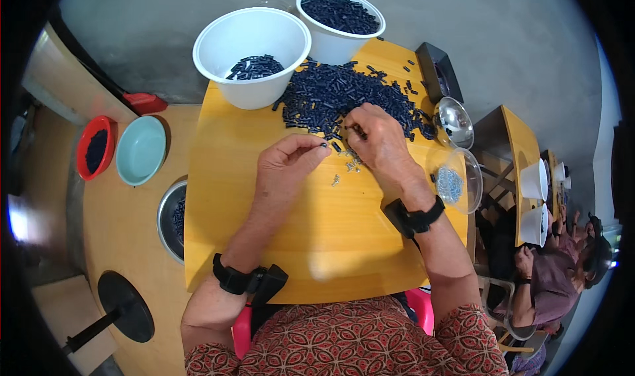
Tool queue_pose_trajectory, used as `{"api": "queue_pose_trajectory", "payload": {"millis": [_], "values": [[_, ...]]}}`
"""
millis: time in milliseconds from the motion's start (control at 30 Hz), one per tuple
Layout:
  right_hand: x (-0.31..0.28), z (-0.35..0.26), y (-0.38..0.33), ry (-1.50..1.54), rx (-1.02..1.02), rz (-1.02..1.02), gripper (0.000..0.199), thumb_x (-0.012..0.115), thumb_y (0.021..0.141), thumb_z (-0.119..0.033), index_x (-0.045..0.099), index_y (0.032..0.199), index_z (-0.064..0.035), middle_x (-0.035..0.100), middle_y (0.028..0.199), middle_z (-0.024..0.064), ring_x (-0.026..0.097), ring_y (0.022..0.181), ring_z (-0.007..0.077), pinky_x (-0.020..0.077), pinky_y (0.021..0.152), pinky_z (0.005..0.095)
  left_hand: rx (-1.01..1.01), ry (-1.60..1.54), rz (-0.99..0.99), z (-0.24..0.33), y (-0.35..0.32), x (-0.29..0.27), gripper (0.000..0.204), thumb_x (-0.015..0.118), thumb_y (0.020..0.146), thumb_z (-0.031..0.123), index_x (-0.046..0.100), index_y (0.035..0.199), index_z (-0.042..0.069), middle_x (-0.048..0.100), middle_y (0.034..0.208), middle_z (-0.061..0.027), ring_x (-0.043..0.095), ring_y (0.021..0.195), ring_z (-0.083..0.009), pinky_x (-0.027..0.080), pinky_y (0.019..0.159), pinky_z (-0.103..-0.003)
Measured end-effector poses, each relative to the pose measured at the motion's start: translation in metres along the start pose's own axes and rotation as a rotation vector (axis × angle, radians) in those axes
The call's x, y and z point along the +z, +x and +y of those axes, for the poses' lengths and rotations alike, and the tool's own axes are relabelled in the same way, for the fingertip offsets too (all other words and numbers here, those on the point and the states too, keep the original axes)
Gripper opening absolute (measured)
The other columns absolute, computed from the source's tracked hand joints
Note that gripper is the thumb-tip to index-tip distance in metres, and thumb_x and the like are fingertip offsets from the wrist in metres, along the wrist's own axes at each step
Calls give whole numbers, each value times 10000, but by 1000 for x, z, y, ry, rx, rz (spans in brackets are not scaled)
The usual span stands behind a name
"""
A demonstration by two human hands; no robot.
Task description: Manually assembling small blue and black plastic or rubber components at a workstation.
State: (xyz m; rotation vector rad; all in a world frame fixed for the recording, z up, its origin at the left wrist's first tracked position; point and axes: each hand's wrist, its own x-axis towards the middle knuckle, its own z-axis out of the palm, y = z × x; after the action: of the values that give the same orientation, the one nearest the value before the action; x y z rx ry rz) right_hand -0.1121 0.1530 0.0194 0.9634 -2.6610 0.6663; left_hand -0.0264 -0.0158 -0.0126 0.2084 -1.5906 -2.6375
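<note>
- The left hand (286,161) is pinching one small dark plastic piece (324,145) between thumb and forefinger, at table centre.
- The right hand (378,138) is closing its fingertips narrowly on pieces at the 6 o'clock edge of the dark heap (337,94); what it is gripping cannot be told.
- Small metal parts (347,169) are lying just beside both hands.
- The near white bowl (251,55), at 11 o'clock, is holding only a few pieces; the far white bowl (340,18), at 12 o'clock, is nearly full.
- Judgement: the large heap is indicating that much work is remaining.
</note>
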Motion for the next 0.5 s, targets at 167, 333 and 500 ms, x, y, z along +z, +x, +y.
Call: {"api": "queue_pose_trajectory", "payload": {"millis": [167,333,500], "values": [[-13,-38,-12,390,153,45,103,640,769,24,628,864,-15,563,758,99,574,672,222,470,597,316,19,-63,-54,-2,-3,-1,112,666,857,2,677,967,14,683,958,-39,628,873,-104,495,822,-237],[-16,-51,-24,440,153,56,149,649,782,21,656,926,-17,546,769,82,547,660,188,453,587,295,37,-38,-77,-1,-5,1,110,658,865,5,677,973,21,684,969,-38,627,908,-106,489,849,-241],[-17,-53,-31,440,175,55,135,649,801,26,672,928,-16,541,776,60,526,659,144,433,579,268,51,47,-129,-3,-6,2,113,660,870,18,679,981,20,680,972,-25,613,909,-88,486,851,-240]]}}
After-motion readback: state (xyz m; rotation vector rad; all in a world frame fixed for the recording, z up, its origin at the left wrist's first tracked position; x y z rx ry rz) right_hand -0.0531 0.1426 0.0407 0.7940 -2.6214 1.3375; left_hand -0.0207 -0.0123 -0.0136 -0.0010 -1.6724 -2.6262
